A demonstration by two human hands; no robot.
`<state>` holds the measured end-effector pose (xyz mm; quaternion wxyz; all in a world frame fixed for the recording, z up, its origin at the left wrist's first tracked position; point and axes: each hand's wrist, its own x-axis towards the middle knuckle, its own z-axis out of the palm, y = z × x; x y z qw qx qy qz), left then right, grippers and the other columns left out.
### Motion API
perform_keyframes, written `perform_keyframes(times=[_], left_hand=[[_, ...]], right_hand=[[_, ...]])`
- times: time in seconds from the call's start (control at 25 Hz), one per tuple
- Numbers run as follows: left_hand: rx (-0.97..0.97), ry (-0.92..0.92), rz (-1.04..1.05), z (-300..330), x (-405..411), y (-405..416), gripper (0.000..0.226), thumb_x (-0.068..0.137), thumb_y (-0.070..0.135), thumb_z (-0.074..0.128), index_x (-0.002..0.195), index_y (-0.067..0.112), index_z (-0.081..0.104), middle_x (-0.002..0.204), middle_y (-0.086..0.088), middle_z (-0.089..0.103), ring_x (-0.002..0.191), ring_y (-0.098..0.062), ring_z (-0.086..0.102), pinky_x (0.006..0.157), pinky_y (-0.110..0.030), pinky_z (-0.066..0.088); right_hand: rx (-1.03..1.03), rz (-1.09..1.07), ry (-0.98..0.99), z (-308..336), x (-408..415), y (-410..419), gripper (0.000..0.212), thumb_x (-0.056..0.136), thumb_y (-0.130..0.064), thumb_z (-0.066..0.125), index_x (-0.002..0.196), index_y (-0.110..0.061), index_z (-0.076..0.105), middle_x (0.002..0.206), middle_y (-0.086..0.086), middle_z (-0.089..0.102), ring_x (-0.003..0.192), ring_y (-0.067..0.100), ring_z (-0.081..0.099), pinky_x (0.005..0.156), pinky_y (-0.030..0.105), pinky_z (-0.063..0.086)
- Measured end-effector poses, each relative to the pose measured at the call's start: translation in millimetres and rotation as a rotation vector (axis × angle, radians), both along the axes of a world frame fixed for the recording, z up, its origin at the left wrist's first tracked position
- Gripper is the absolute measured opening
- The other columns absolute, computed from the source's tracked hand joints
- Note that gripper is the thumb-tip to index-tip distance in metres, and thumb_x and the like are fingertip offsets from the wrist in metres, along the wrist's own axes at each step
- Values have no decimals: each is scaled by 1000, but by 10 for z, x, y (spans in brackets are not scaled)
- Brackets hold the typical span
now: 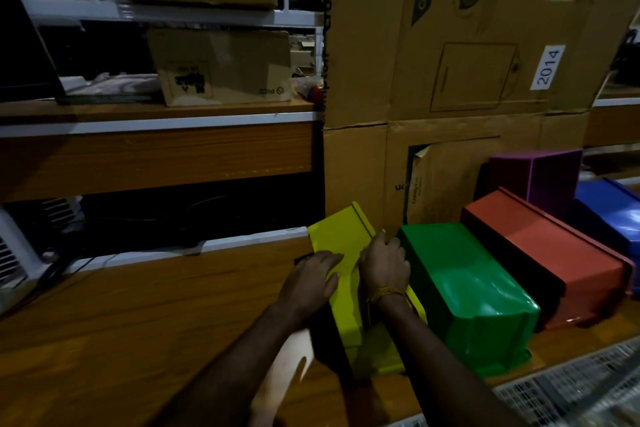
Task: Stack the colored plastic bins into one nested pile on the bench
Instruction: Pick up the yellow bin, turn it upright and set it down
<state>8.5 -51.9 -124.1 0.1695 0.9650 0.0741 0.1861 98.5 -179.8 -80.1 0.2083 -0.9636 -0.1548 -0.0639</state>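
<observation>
Several plastic bins lie upside down in a row on the wooden bench (pixel 145 315). The yellow bin (pixel 341 239) is at the left end. My left hand (pixel 311 282) rests on its left side and my right hand (pixel 384 265) grips its right edge, both holding it. Beside it to the right sits the green bin (pixel 464 277), then the red-orange bin (pixel 550 253). Behind those are the purple bin (pixel 540 177) and the blue bin (pixel 613 215) at the far right.
A tall cardboard box (pixel 467 62) stands right behind the bins. Shelves with a smaller carton (pixel 221 66) are at the back left. A wire mesh surface (pixel 581 388) lies at the lower right, and a white appliance (pixel 14 246) sits at the far left.
</observation>
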Motion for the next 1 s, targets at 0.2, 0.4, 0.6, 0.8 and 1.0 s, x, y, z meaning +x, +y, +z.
perform_keyframes(times=[0.2,0.4,0.6,0.8,1.0], left_hand=[[18,-86,110,70,-234,363,47,98,32,48,145,29,44,158,-3,33,140,-23,40,107,-32,39],[82,-151,199,168,-644,911,44,97,31,52,141,29,49,151,-1,45,143,-21,37,114,-41,29],[-130,-217,242,210,-1190,1435,31,89,41,65,114,23,65,111,3,59,110,-21,58,85,-31,45],[-141,-409,317,27,-1587,1302,31,86,51,60,97,22,65,99,3,60,89,-11,57,67,-23,41],[-97,-486,307,-299,-1794,1003,26,93,53,54,100,29,58,95,8,52,87,-13,55,73,-25,40]], right_hand=[[-14,213,-139,71,-384,242,23,97,-34,48,106,-19,64,102,12,66,102,33,62,74,39,49],[27,388,-152,33,-641,479,23,97,-34,50,111,-23,64,110,5,66,108,29,54,88,42,43],[25,532,-165,-54,-763,680,20,99,-32,49,107,-19,61,110,6,60,109,29,49,91,43,36],[122,402,-344,-176,-1105,823,17,85,-17,63,101,-22,63,108,9,56,105,34,49,86,42,38],[233,370,-138,-360,-1315,868,25,97,-23,56,122,-21,62,115,15,52,98,38,53,75,48,50]])
